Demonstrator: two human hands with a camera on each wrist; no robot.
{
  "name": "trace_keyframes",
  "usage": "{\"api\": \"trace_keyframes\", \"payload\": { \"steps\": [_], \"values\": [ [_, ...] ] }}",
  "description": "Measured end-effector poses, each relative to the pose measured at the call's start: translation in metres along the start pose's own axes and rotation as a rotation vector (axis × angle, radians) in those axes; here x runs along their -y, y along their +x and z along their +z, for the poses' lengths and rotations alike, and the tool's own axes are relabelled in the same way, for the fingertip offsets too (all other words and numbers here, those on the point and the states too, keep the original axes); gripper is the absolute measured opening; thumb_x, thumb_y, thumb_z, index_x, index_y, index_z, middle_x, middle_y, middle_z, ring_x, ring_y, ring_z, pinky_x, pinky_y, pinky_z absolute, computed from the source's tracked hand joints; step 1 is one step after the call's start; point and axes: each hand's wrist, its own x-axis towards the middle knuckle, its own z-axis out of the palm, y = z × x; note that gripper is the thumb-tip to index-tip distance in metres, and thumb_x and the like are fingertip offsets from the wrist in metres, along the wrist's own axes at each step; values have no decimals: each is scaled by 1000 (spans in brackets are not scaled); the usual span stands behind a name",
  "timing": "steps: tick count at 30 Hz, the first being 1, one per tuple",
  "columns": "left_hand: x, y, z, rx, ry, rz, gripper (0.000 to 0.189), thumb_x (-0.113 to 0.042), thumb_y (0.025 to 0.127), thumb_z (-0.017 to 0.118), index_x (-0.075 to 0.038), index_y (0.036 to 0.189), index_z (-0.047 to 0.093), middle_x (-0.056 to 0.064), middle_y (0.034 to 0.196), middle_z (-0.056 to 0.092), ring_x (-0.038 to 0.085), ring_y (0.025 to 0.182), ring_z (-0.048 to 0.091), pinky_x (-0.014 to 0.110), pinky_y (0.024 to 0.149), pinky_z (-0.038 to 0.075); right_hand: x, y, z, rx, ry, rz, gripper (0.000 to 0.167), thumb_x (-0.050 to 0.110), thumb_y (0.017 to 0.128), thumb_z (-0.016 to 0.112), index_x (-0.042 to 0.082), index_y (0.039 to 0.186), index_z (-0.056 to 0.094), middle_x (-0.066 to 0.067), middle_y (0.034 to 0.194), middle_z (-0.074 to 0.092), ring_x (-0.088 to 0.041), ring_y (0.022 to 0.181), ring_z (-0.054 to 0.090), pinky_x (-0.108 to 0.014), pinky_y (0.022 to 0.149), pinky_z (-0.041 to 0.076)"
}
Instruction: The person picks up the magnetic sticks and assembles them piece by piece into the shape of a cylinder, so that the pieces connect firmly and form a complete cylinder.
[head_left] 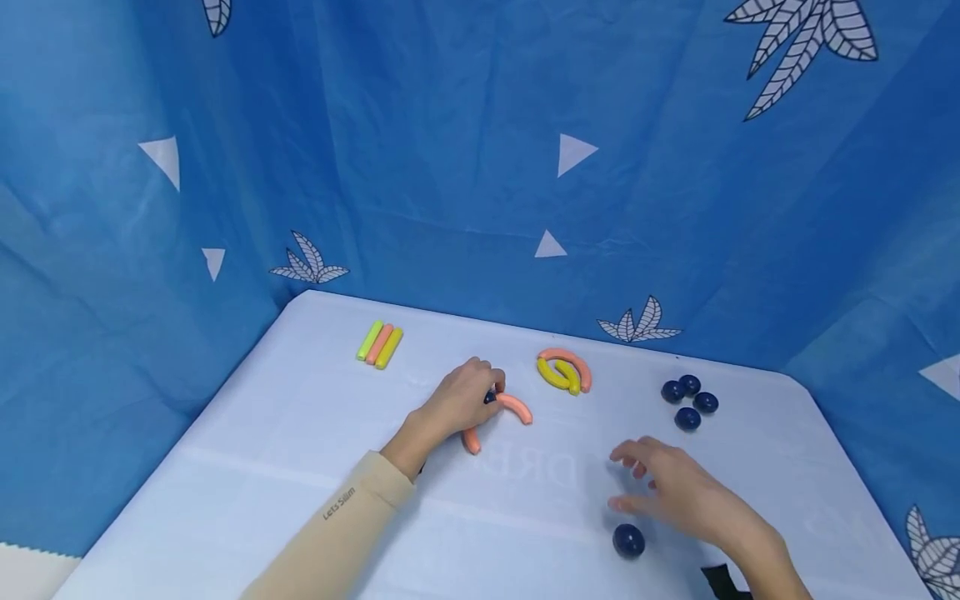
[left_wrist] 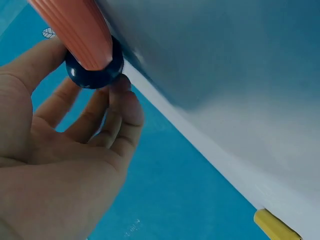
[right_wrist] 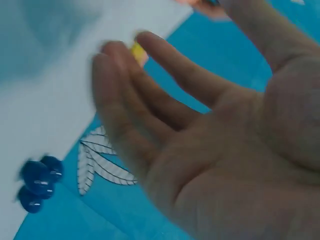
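Observation:
My left hand [head_left: 463,397] reaches to the middle of the white table and pinches a glossy dark blue ball [left_wrist: 92,75] between thumb and fingers. One curved orange, sausage-like piece [head_left: 516,408] extends rightward from the fingertips and overlaps the ball in the left wrist view. Another orange piece [head_left: 471,442] pokes out below the hand, partly covered by it. Over the right side, my right hand [head_left: 678,487] hovers with fingers spread and loosely bent, holding nothing. Just below its thumb lies a second dark blue ball [head_left: 628,541].
Three straight sticks [head_left: 380,345] in green, orange and yellow lie side by side at back left. A curved orange piece [head_left: 567,357] arches over two yellow ones [head_left: 553,374] at the back. Several dark blue balls [head_left: 687,418] cluster right. Behind the table [head_left: 247,492] hangs a blue curtain [head_left: 450,167].

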Motion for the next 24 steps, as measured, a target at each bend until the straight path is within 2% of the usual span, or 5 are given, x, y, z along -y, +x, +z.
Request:
{"api": "trace_keyframes", "payload": {
  "steps": [2, 5, 13, 17, 24],
  "values": [
    [0, 1, 1, -1, -4, 31, 14, -18, 97, 79, -16, 111, 77, 2, 102, 68, 17, 93, 52, 33, 82, 49, -8, -5, 14, 78, -39, 68, 62, 43, 74, 94, 16, 125, 70, 3, 103, 65, -17, 94, 60, -42, 85, 57],
    [1, 2, 2, -16, -7, 84, 18, -14, 98, 76, -17, 116, 78, 2, 107, 71, 17, 95, 53, 32, 85, 49, -15, -14, 33, 109, -43, 125, 59, 40, 69, 98, 17, 115, 70, 3, 95, 62, -17, 86, 57, -39, 80, 55],
    [0, -1, 0, -19, -4, 28, 10, -14, 97, 78, -15, 107, 78, 0, 96, 66, 16, 90, 51, 30, 80, 48, 1, -13, 48, -19, 62, 65, 29, 21, 77, 94, 17, 98, 75, 5, 76, 64, -13, 72, 57, -30, 69, 51],
    [0, -1, 0, -28, 15, 0, 6, -16, 96, 80, -14, 100, 76, -1, 90, 63, 15, 87, 52, 30, 77, 49, 16, 5, 43, -81, 70, 21, 28, 22, 79, 93, 15, 100, 77, 5, 76, 65, -11, 72, 58, -29, 68, 52],
    [0, -2, 0, -51, -3, -13, 11, -13, 96, 78, -12, 90, 69, 0, 83, 58, 15, 79, 52, 30, 72, 48, 37, 58, 33, -194, 74, -105, 29, 17, 84, 90, 7, 108, 77, 2, 81, 67, -13, 75, 58, -30, 66, 52]
  ]
}}
